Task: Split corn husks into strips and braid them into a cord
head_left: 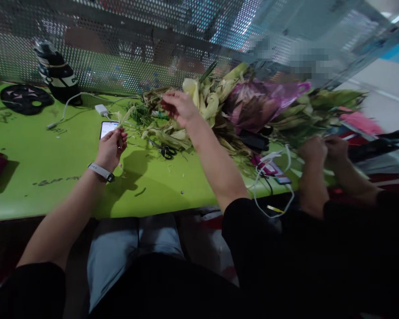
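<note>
My left hand (111, 148), with a white watch band on the wrist, is closed in a pinch on a thin pale leaf strip (123, 117) just above the green table (36, 177). My right hand (179, 106) reaches forward over a heap of pale yellow-green leaves (202, 102); its fingers are curled down onto the heap, and what they hold is not clear. Small black-handled scissors (167, 152) lie on the table between my arms. A phone (108, 128) with a lit screen lies just beyond my left hand.
A co-worker's two hands (324, 150) work on a leaf bundle at the right. A purple plastic bag (262, 102) sits amid the leaves. A white charger and cable (101, 109), a black-and-white shoe (55, 71), and a perforated metal screen (126, 48) stand behind.
</note>
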Tool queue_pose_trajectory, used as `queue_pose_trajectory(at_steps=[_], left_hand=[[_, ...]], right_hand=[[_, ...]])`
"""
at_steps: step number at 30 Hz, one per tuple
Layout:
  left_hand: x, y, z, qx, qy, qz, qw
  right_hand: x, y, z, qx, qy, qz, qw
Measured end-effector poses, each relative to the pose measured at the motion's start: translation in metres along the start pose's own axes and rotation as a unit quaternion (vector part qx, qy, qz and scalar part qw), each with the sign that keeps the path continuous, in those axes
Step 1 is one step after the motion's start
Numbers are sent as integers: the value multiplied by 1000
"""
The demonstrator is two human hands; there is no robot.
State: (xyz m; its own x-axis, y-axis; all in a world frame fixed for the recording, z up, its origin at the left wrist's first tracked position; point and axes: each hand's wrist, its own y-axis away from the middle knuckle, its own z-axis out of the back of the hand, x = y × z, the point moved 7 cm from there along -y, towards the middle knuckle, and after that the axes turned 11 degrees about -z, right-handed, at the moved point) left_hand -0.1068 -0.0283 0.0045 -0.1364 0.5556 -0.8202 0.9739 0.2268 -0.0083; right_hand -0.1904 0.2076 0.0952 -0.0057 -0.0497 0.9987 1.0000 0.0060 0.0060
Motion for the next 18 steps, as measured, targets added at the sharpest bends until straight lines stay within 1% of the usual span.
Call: queue_pose_trajectory(at_steps=[2, 5, 8, 10, 13, 15, 18], left_hand=[[2, 3, -1, 6, -16, 11, 1000], [4, 7, -3, 16, -47, 13, 999], [5, 10, -6, 41, -82, -4, 996], [5, 13, -10, 63, -109, -26, 992], [6, 17, -15, 93, -139, -49, 985], [8, 20, -18, 105, -146, -44, 983], [12, 25, -20, 110, -130, -9, 985]], right_hand=[[-30, 23, -18, 32, -64, -43, 997], [-73, 47, -44, 51, -132, -110, 984], [-97, 59, -64, 79, -165, -141, 973], [-103, 64, -72, 96, -177, -144, 969], [-104, 67, -73, 98, -190, -132, 968], [-103, 69, -70, 89, -199, -120, 968], [-99, 71, -68, 82, -212, -105, 968]])
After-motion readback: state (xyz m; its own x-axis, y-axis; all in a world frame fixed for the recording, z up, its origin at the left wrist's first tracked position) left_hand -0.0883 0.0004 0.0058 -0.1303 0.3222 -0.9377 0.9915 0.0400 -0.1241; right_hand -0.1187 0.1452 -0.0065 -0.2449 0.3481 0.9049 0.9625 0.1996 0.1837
